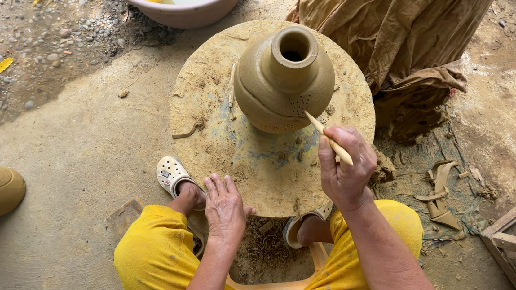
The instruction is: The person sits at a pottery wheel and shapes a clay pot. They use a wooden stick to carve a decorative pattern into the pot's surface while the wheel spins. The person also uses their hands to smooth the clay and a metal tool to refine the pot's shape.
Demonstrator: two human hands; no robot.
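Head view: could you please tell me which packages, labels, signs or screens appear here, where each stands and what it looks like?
None in view: only a clay vase on a round board, a pink basin, and bare ground.

A clay pot (285, 82) stands on the round wheel (213, 91), basin (176, 13) behind.

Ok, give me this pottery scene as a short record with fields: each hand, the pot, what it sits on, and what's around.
Right hand: holds a thin wooden stick, tip against the pot
Left hand: flat on the round board's near edge
Pot: unfired clay, narrow neck, small holes pricked in its side
Round board: clay-smeared, pot upright on it
Around: pink basin, brown cloth
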